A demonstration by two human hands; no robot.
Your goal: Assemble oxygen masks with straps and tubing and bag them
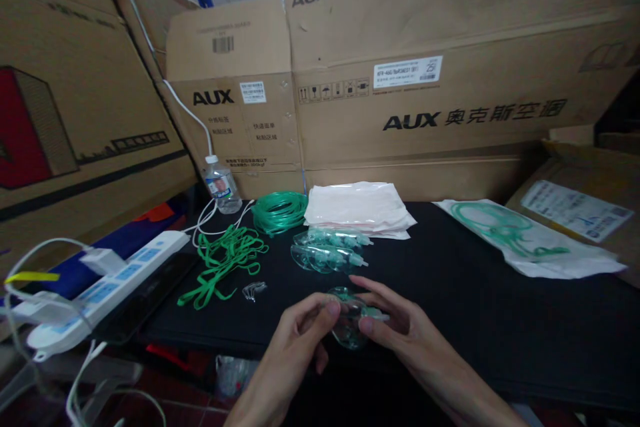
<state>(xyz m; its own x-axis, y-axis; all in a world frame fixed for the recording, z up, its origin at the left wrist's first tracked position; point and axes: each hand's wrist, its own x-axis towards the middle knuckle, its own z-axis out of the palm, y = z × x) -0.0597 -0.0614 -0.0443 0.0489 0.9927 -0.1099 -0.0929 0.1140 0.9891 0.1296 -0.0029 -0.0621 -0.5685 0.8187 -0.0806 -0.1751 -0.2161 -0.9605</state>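
Head view: left hand (306, 321) and right hand (403, 325) pinch a mask (349, 335) — tip (376, 314) on, no strap seen. Green straps (227, 255) lie left of it.

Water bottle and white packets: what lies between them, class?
Head view: a green tubing coil lies between the water bottle and white packets, plus some white cable.

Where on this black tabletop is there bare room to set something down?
Widest: the black tabletop between the right hand and the tubing package. A narrower gap lies between the small silvery pieces and the unheld masks. Crowded: the left, with green straps and power strip, and the back middle, with coiled tubing and white packets.
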